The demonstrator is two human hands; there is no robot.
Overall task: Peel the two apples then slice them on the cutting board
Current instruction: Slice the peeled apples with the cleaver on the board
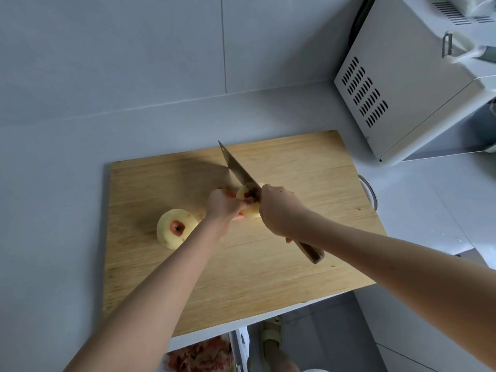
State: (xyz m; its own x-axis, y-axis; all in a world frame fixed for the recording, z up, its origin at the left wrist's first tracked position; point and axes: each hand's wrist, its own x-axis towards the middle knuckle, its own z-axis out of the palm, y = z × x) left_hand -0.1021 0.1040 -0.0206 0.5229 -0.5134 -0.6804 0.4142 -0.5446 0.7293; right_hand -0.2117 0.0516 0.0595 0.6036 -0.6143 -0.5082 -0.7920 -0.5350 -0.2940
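My left hand grips a peeled apple mid-way along the cutting board on the bench; my right hand is wrapped round the cleaver, its blade on that apple. The second peeled apple sits just left, apart

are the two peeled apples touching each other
Apart. Head view: the left hand sits between the loose apple and the held apple under the knife.
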